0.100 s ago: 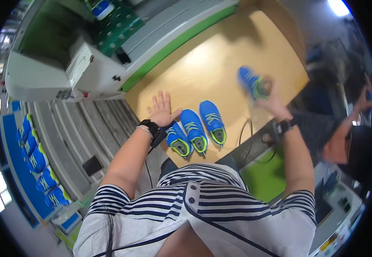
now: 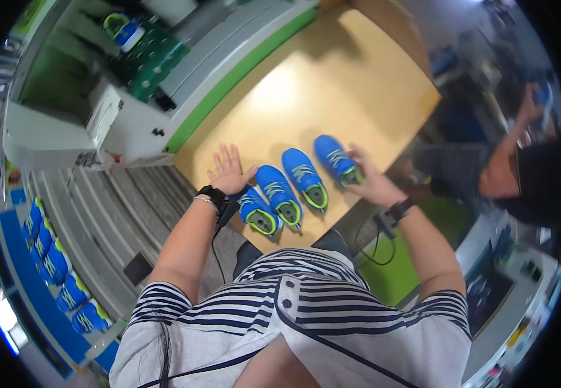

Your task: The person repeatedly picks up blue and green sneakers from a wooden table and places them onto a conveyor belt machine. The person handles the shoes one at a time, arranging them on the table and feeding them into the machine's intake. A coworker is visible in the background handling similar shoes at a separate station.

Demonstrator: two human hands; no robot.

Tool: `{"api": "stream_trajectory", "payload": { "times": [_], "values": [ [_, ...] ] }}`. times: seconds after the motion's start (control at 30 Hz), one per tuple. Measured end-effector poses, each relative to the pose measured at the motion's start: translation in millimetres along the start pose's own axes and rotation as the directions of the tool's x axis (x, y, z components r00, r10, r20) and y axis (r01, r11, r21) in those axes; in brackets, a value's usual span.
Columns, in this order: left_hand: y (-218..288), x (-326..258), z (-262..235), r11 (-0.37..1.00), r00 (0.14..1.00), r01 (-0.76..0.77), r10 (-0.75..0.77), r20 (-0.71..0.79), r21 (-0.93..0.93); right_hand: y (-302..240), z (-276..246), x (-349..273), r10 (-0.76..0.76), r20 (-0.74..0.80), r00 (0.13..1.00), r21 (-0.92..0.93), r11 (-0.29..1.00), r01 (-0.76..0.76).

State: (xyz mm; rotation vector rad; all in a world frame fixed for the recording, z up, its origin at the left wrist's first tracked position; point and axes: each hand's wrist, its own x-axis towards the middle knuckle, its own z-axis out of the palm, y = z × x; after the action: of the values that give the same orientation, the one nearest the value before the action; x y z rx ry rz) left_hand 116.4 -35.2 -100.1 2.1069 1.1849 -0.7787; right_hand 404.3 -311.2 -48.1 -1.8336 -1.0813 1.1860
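My right hand (image 2: 372, 180) grips the heel end of a blue sneaker (image 2: 333, 156) with green trim and pale laces, at the right end of a row on the wooden tabletop (image 2: 274, 97). Left of it lie three matching shoes, toes pointing away from me: a middle sneaker (image 2: 302, 173), another sneaker (image 2: 276, 189) and the leftmost sneaker (image 2: 254, 205). Grey-green inserts show in their openings. My left hand (image 2: 230, 176) lies flat on the table with fingers spread, beside the toes of the leftmost shoes.
A green-edged machine (image 2: 241, 71) borders the table at the far left, with another shoe (image 2: 125, 31) on its perforated green plate. Several blue shoes (image 2: 57, 262) line a blue rack at left. A co-worker's arm (image 2: 503, 165) is at right, and a cable (image 2: 376, 255) hangs near my right forearm.
My right hand has brought its sneaker nearer and to the left, beside the other three. The view has shifted somewhat; my left hand stays flat on the table.
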Motion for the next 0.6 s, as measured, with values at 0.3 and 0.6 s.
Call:
{"api": "stream_trajectory", "payload": {
  "times": [0.3, 0.6],
  "values": [
    [25.0, -35.9, -4.1, 0.854, 0.758, -0.499, 0.511, -0.405, 0.144, 18.2, 139.2, -137.7, -0.029, -0.817, 0.575, -0.141, 0.979, -0.15],
    [52.8, -116.7, 32.6, 0.611, 0.653, -0.663, 0.755, -0.066, 0.432, 138.5, 423.1, -344.7, 0.769, -0.57, 0.29, 0.362, 0.551, -0.752]
  ]
}}
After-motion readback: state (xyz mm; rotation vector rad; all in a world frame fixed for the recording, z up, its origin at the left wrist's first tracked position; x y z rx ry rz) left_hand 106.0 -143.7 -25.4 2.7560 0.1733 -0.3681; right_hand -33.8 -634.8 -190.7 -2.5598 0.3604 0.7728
